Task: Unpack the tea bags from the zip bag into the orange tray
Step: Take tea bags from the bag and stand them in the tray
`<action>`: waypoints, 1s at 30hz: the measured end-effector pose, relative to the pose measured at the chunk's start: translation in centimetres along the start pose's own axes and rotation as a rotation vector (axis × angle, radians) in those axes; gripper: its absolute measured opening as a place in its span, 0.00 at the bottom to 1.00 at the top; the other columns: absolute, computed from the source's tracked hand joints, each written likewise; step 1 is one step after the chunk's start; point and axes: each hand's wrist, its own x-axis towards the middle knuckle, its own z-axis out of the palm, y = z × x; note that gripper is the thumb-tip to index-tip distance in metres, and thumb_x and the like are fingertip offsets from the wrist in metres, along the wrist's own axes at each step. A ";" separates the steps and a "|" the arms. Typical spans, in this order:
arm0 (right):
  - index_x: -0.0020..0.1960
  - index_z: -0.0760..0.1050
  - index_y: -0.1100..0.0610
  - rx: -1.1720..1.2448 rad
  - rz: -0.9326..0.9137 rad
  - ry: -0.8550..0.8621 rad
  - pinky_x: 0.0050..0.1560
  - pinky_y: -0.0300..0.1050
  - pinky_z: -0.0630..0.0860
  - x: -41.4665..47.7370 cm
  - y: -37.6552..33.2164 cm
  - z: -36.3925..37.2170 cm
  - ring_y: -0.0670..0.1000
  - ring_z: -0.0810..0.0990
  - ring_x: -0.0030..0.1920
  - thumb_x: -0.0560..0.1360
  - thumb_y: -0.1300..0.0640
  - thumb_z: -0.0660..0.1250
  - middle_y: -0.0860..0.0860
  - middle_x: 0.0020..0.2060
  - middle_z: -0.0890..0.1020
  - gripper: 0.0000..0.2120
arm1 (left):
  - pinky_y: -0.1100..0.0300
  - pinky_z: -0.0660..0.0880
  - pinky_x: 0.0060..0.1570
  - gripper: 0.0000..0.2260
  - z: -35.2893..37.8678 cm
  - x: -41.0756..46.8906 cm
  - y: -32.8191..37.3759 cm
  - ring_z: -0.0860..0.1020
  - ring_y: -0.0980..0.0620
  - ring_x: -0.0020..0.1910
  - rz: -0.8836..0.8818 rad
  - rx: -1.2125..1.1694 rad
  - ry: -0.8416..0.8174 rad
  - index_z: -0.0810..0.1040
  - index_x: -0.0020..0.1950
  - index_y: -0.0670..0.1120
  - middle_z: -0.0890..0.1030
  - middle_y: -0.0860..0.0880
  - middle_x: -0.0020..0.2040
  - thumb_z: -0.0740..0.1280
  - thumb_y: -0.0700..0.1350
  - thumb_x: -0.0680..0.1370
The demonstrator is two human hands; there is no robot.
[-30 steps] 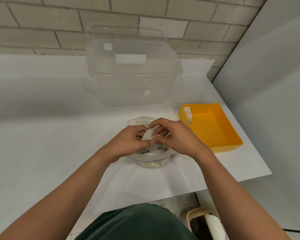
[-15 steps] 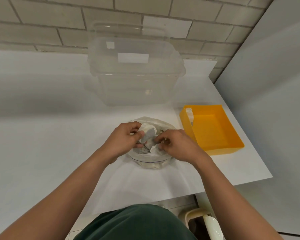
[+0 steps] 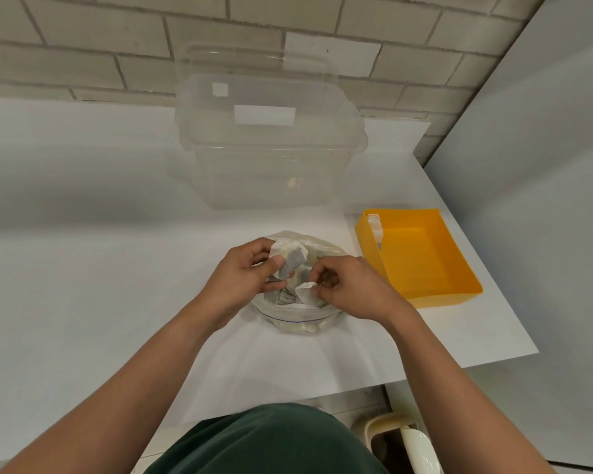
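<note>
A clear zip bag (image 3: 300, 321) with several tea bags inside lies on the white table in front of me, its mouth open upward. My left hand (image 3: 243, 277) grips a tea bag (image 3: 290, 260) lifted above the bag's far side. My right hand (image 3: 351, 285) pinches another tea bag (image 3: 305, 291) at the bag's mouth. The orange tray (image 3: 456, 290) stands just right of the bag, with one tea bag (image 3: 375, 227) leaning against its far left inner wall.
A large clear plastic box (image 3: 271, 145) stands behind the zip bag, near the tiled wall. The table's right edge (image 3: 486, 254) runs close past the tray. A cream-coloured bin (image 3: 401, 443) sits on the floor below the near edge.
My hands, pressed together over the bag a second ago, have drawn apart. The left now holds a tea bag up clear of the bag while the right pinches a second one.
</note>
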 end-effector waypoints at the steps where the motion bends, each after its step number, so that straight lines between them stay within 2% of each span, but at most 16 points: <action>1: 0.52 0.82 0.46 -0.003 -0.014 0.012 0.47 0.40 0.78 -0.1 0.0 -0.2 0.41 0.81 0.46 0.75 0.59 0.72 0.40 0.44 0.83 0.09 | 0.52 0.83 0.57 0.07 0.1 -0.1 0.0 0.86 0.43 0.57 0.017 -0.003 0.006 0.82 0.59 0.42 0.85 0.41 0.57 0.66 0.38 0.84; 3: 0.57 0.82 0.46 0.146 -0.033 0.070 0.50 0.41 0.81 -0.3 -0.2 -0.5 0.43 0.83 0.49 0.75 0.60 0.72 0.41 0.49 0.84 0.14 | 0.51 0.83 0.57 0.06 0.5 -0.1 0.1 0.85 0.42 0.56 0.061 -0.002 0.026 0.82 0.59 0.43 0.85 0.41 0.58 0.67 0.38 0.83; 5: 0.60 0.82 0.48 0.507 -0.003 0.124 0.48 0.42 0.83 -0.6 -1.0 -0.8 0.47 0.85 0.49 0.74 0.58 0.76 0.44 0.51 0.85 0.16 | 0.51 0.82 0.57 0.07 0.9 -0.2 0.4 0.86 0.43 0.55 0.100 0.003 0.043 0.82 0.59 0.44 0.85 0.43 0.57 0.68 0.38 0.83; 7: 0.57 0.83 0.51 0.733 0.018 0.222 0.44 0.42 0.82 -0.8 -1.8 -1.0 0.50 0.87 0.45 0.74 0.57 0.78 0.50 0.49 0.86 0.13 | 0.50 0.82 0.57 0.07 1.4 -0.3 0.8 0.86 0.44 0.54 0.122 -0.007 0.052 0.82 0.59 0.44 0.86 0.45 0.56 0.68 0.38 0.82; 9: 0.51 0.84 0.55 0.765 0.005 0.327 0.42 0.43 0.82 -0.9 -2.3 -1.2 0.53 0.87 0.42 0.75 0.59 0.76 0.52 0.43 0.87 0.05 | 0.51 0.82 0.57 0.07 2.0 -0.3 1.3 0.86 0.44 0.54 0.122 -0.037 0.049 0.82 0.59 0.44 0.86 0.44 0.55 0.69 0.37 0.82; 11: 0.49 0.84 0.54 0.740 -0.014 0.373 0.42 0.44 0.83 -0.9 -2.3 -1.6 0.51 0.87 0.41 0.76 0.59 0.76 0.51 0.40 0.87 0.03 | 0.52 0.83 0.57 0.08 2.4 -0.3 1.8 0.86 0.44 0.55 0.102 -0.057 0.030 0.82 0.60 0.43 0.85 0.43 0.56 0.69 0.38 0.82; 15: 0.51 0.85 0.54 0.690 -0.037 0.429 0.42 0.45 0.84 -1.3 -1.9 -2.3 0.51 0.87 0.42 0.76 0.58 0.76 0.49 0.42 0.87 0.05 | 0.49 0.83 0.58 0.07 3.2 -0.2 2.2 0.86 0.43 0.56 0.078 -0.041 -0.007 0.83 0.59 0.43 0.85 0.41 0.57 0.70 0.38 0.82; 17: 0.55 0.84 0.55 0.788 -0.015 0.450 0.43 0.45 0.84 -1.6 -1.9 -2.8 0.53 0.87 0.43 0.75 0.59 0.77 0.50 0.44 0.86 0.09 | 0.51 0.83 0.56 0.07 3.9 -0.2 2.5 0.86 0.43 0.55 0.087 -0.059 0.007 0.83 0.59 0.42 0.85 0.42 0.56 0.70 0.38 0.82; 19: 0.57 0.84 0.53 0.867 0.040 0.399 0.46 0.45 0.84 -1.9 -1.6 -3.3 0.53 0.87 0.45 0.74 0.57 0.78 0.49 0.47 0.86 0.12 | 0.54 0.83 0.55 0.08 4.6 -0.1 2.9 0.86 0.44 0.54 0.104 -0.101 0.024 0.83 0.60 0.42 0.86 0.42 0.55 0.70 0.38 0.81; 21: 0.56 0.84 0.54 0.848 0.061 0.315 0.47 0.45 0.84 -2.2 -1.2 -3.6 0.50 0.87 0.46 0.74 0.57 0.77 0.49 0.47 0.87 0.11 | 0.54 0.83 0.55 0.08 5.3 0.0 3.1 0.86 0.44 0.54 0.116 -0.120 0.029 0.82 0.60 0.41 0.86 0.43 0.55 0.71 0.38 0.81; 23: 0.52 0.85 0.55 0.813 0.060 0.299 0.45 0.44 0.83 -2.4 -0.7 -3.9 0.49 0.87 0.45 0.75 0.58 0.76 0.48 0.44 0.87 0.06 | 0.54 0.83 0.56 0.08 6.0 0.3 3.4 0.86 0.44 0.55 0.110 -0.127 0.022 0.82 0.60 0.41 0.86 0.42 0.55 0.71 0.39 0.81; 26: 0.51 0.84 0.56 0.840 0.065 0.361 0.43 0.44 0.81 -2.5 0.0 -4.7 0.51 0.87 0.45 0.76 0.59 0.75 0.50 0.42 0.87 0.04 | 0.53 0.81 0.59 0.09 7.0 0.6 3.7 0.85 0.43 0.57 0.073 -0.174 -0.022 0.82 0.61 0.40 0.85 0.39 0.57 0.70 0.37 0.81; 30: 0.53 0.83 0.57 0.898 0.083 0.497 0.44 0.44 0.83 -2.6 1.9 -6.6 0.54 0.87 0.46 0.78 0.61 0.73 0.54 0.44 0.88 0.05 | 0.56 0.82 0.58 0.12 8.3 1.3 4.0 0.86 0.44 0.58 0.077 -0.163 -0.018 0.81 0.61 0.39 0.84 0.39 0.59 0.68 0.29 0.79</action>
